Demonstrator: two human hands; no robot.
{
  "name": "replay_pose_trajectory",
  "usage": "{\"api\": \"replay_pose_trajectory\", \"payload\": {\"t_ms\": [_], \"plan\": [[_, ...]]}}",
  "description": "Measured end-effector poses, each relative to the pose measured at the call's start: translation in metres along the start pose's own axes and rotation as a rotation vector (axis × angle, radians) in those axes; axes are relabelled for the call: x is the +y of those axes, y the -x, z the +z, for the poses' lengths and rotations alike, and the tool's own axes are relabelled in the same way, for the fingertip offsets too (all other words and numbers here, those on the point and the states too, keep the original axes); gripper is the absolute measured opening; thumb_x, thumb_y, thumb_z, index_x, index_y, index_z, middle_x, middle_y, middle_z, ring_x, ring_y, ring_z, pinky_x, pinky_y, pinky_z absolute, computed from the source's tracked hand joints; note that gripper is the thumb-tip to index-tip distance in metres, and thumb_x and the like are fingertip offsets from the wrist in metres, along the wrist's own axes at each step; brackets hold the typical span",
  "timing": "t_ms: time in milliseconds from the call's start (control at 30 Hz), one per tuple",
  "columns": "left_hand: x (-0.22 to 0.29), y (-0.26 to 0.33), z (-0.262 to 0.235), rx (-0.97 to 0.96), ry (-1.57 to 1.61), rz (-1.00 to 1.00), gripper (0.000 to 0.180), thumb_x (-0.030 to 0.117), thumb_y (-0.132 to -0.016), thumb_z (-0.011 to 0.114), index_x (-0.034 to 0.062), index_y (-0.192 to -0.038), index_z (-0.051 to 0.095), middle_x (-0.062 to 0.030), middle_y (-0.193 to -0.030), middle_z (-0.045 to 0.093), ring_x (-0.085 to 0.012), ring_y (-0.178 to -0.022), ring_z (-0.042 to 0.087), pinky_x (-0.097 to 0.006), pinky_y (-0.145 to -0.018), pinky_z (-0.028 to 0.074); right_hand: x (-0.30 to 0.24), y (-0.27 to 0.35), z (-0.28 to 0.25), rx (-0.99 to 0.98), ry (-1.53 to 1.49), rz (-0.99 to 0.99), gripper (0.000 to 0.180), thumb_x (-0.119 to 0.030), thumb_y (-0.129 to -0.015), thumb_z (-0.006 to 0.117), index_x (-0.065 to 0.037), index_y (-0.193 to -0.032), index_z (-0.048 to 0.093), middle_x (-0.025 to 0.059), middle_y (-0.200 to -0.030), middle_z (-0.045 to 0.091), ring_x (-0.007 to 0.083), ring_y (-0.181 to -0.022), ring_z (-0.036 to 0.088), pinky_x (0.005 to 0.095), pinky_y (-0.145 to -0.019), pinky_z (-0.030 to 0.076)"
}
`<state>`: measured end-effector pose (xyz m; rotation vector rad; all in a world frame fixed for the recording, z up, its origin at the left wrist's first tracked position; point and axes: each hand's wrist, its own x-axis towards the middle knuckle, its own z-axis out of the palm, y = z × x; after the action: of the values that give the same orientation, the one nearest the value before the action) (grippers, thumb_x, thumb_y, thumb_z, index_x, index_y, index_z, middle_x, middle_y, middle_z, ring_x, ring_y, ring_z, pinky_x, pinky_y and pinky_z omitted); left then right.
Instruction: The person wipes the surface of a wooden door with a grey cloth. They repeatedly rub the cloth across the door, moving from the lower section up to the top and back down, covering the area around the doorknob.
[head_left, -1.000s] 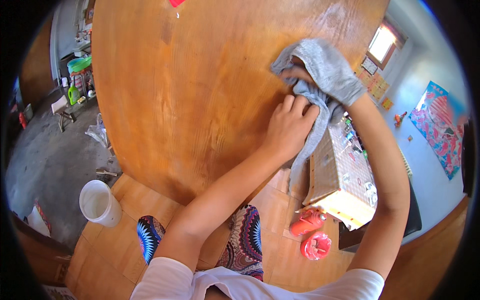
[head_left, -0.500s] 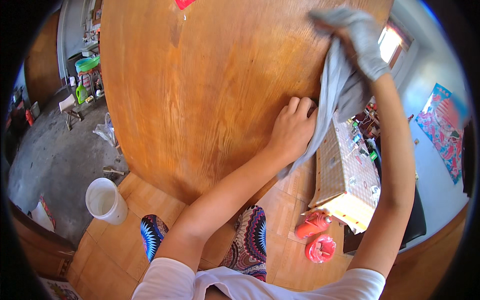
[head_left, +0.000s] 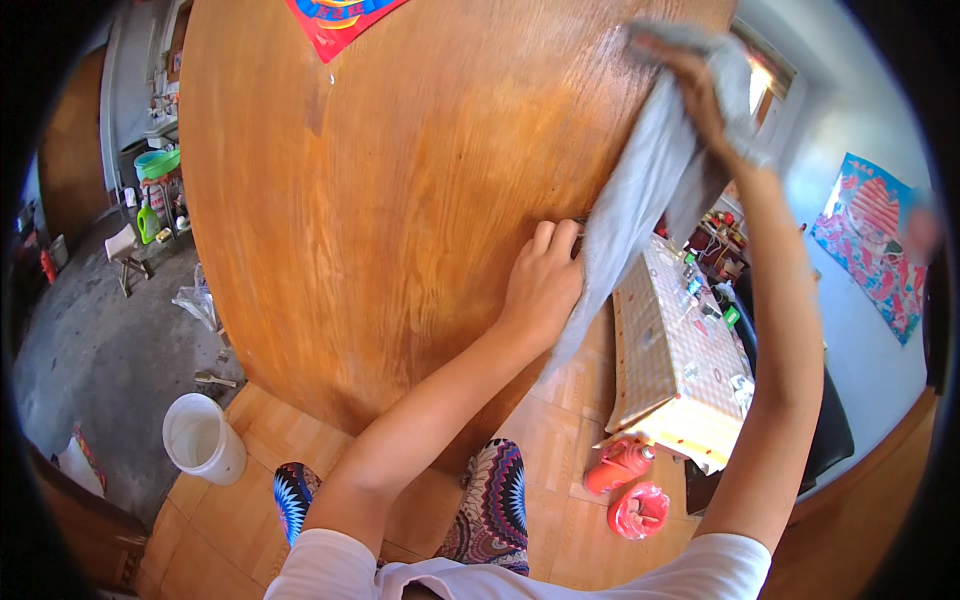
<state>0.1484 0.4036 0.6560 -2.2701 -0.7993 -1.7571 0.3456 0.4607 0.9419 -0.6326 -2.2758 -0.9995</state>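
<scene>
Grey cloth hangs from right hand at upper right of panel; right fingers blurred, grip unclear. Left hand: fingers curled at panel edge, hold hidden. Cloth likely light, limp; best gripped bunched.

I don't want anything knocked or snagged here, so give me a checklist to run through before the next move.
1. Grey cloth with the right hand: ok, draped about it, hanging downward.
2. Left hand at the edge of the wooden panel: ok, its fingers are curled there; what they grip is hidden.
3. Cloth clear of the left hand: cannot tell; it hangs close alongside, contact unclear.
4. White bucket upright: ok, on the tiled floor at lower left.
5. Red flask upright: ok, beside the red bin.
6. Right hand's exact finger positions: cannot tell; blurred.
</scene>
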Motion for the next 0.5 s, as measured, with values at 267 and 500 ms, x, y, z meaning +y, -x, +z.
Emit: {"api": "replay_pose_trajectory", "payload": {"t_ms": [267,500], "plan": [[-0.004,0.004,-0.008,0.08,0.119,0.021,0.036,0.007,-0.074,0.08,0.0165,-0.105,0.063,-0.0043,-0.11,0.057,-0.0296,-0.103,0.055,-0.041,-0.084,0.052,-0.027,-0.015,0.008,0.507,0.591,0.065,0.039,-0.005,-0.092,0.067,-0.025,-0.124,0.075,0.0123,-0.098,0.064,0.0307,-0.095,0.059,0.041,-0.085,0.048],[-0.009,0.004,-0.005,0.061,0.117,0.016,0.035,0.008,-0.076,0.079,0.0168,-0.106,0.064,-0.006,-0.109,0.056,-0.031,-0.104,0.054,-0.042,-0.086,0.052,-0.126,0.083,0.053,0.239,0.108,0.239,0.026,-0.007,-0.09,0.068,-0.009,-0.115,0.076,0.0149,-0.109,0.074,0.0349,-0.103,0.068,0.0429,-0.095,0.05]]}}
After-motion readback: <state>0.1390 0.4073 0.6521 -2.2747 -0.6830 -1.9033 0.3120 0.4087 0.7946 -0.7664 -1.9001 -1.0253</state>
